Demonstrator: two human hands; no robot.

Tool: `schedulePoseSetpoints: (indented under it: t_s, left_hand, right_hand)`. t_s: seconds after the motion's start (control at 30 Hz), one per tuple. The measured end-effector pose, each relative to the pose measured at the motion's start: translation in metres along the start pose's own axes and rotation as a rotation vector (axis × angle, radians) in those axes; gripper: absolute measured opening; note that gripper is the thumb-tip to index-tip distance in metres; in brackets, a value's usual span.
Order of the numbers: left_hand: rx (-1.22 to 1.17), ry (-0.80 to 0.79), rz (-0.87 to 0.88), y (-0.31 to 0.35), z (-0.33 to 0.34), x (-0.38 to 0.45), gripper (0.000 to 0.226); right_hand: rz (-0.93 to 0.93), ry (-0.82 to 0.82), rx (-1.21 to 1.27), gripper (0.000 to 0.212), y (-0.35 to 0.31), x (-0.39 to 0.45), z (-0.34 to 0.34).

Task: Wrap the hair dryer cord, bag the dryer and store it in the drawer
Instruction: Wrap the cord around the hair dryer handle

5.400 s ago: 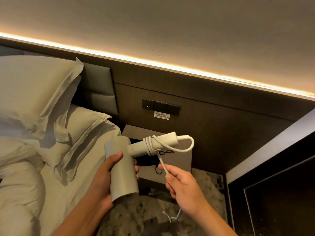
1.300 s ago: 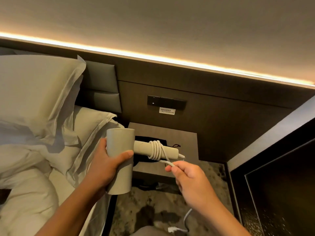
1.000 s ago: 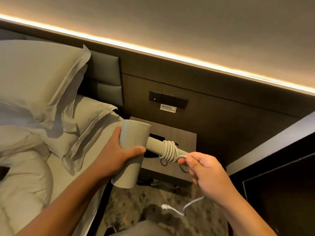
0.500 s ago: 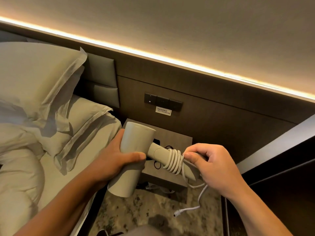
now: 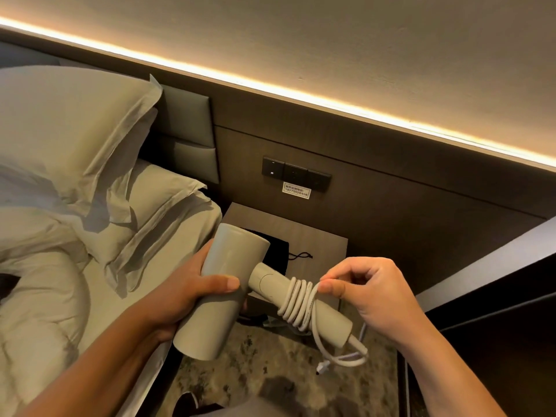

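A pale grey hair dryer (image 5: 224,287) is held in the air over the gap beside the bed. My left hand (image 5: 183,293) grips its barrel, thumb across the front. Its white cord (image 5: 298,305) lies in several tight coils round the handle. My right hand (image 5: 370,296) pinches the cord at the top of the coils. A short loose end loops below the handle tip, and the plug (image 5: 323,367) hangs there. A black drawstring bag (image 5: 275,255) lies on the bedside table (image 5: 319,245) behind the dryer, mostly hidden by it.
A bed with white pillows (image 5: 69,130) and a duvet fills the left. A dark wooden wall panel with a switch plate (image 5: 296,173) stands behind the table. Dark furniture (image 5: 496,326) rises on the right. Patterned carpet (image 5: 270,377) lies below.
More turns of cord have gone round the handle, and the hanging end has shortened to a small loop. My right hand rose from beside the handle's end to the top of the coils.
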State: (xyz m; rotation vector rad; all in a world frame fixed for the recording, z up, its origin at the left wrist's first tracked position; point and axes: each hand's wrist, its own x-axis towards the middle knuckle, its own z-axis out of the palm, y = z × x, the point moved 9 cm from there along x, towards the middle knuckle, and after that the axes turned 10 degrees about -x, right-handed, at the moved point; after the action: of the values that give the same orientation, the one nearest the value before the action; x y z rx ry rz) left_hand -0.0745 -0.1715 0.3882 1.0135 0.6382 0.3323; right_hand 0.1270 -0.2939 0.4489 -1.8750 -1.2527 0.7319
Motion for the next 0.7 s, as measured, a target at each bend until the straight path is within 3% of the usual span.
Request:
schedulePoseSetpoints:
  t_s: [0.07,0.3,0.5,0.63,0.7]
  left_hand:
    - [-0.018,-0.008,-0.029,-0.006,-0.003,-0.001,0.1]
    - [-0.151,-0.122,-0.105,-0.018,0.0,-0.004,0.059]
    - [-0.289,-0.181,-0.166,-0.017,-0.011,-0.004,0.057]
    - [-0.281,-0.132,-0.158,-0.005,-0.019,0.001,0.08]
    - [-0.26,-0.148,-0.131,0.005,-0.016,0.002,0.07]
  right_hand:
    - [0.005,-0.055,0.015,0.017,0.006,-0.001,0.006]
    - [0.011,-0.196,0.147,0.019,0.017,-0.001,0.026]
    - [0.083,-0.19,0.285,0.022,0.033,-0.002,0.038]
    - [0.105,-0.119,0.35,0.02,0.03,-0.001,0.046]
    - [0.127,-0.094,0.38,0.02,0.027,0.001,0.053]
